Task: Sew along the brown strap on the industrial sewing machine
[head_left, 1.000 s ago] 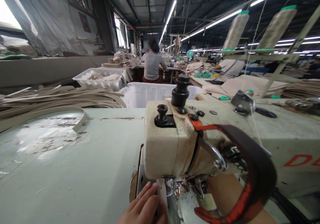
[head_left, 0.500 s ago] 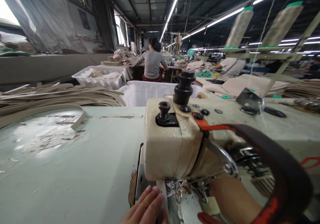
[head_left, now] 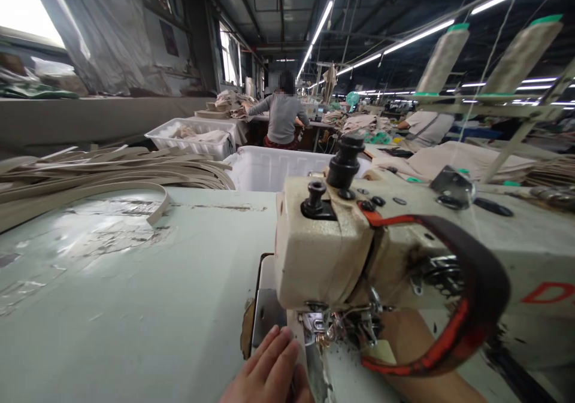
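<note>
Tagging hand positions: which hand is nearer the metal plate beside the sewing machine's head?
Left. The left hand is at the near edge of the metal plate; the right hand is hidden, its forearm showing farther right.

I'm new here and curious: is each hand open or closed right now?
Left hand: against the pale strip; whether it grips cannot be told.
Right hand: hidden by the sewing machine; cannot be told.
</note>
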The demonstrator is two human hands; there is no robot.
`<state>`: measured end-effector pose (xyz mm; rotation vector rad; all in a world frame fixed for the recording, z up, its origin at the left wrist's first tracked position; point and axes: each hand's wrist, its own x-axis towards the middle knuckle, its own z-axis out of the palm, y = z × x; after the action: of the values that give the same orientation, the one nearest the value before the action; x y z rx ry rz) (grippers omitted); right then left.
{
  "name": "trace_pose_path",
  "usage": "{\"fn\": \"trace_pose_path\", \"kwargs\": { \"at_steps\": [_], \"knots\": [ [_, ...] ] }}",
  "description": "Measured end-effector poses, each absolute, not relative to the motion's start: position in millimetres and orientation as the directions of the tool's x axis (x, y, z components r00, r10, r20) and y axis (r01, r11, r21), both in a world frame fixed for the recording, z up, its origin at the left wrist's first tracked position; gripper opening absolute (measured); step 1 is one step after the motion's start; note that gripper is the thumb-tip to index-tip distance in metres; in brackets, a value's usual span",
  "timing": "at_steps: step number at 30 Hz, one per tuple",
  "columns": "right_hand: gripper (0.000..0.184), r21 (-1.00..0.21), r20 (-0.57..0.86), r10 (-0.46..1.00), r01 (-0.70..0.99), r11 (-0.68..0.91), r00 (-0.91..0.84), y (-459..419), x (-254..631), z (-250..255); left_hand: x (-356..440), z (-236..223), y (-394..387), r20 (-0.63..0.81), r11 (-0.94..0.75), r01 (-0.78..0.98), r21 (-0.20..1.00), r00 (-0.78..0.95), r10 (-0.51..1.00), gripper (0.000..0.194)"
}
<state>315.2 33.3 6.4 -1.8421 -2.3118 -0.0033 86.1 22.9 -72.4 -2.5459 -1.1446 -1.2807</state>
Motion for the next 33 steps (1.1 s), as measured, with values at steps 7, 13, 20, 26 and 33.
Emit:
{"fn": "trace_pose_path", "kwargs": {
  "at_steps": [7, 13, 20, 26, 33],
  "knots": [
    [0.035, 0.022, 0.154, 0.972, 0.984, 0.175, -0.176, 33.4, 308.7, 7.2, 98.0, -82.5, 36.6, 0.853, -0.757, 0.598, 0.262, 0.224, 0.472, 0.03],
    [0.039, 0.129, 0.175, 0.974, 0.984, 0.119, -0.14, 29.1, 305.5, 1.0, 92.8, -54.9, 42.5, 0.852, -0.8, 0.595, 0.084, 0.373, 0.367, 0.039],
    [0.037, 0.105, 0.078, 0.971, 0.97, 0.218, -0.226, 35.5, 320.3, -0.3, 81.7, -4.6, 43.0, 0.685, -0.832, 0.553, 0.042, 0.59, 0.427, 0.042],
    [0.04, 0.119, -0.003, 0.974, 0.967, 0.224, -0.226, 39.8, 325.8, -8.7, 74.0, -12.3, 47.5, 0.577, -0.858, 0.493, 0.146, 0.661, 0.479, 0.031],
    [0.035, 0.067, 0.023, 0.981, 0.979, 0.193, -0.195, 37.7, 313.5, 0.2, 66.5, -26.0, 48.8, 0.544, -0.855, 0.421, 0.302, 0.66, 0.517, 0.033]
  ]
}}
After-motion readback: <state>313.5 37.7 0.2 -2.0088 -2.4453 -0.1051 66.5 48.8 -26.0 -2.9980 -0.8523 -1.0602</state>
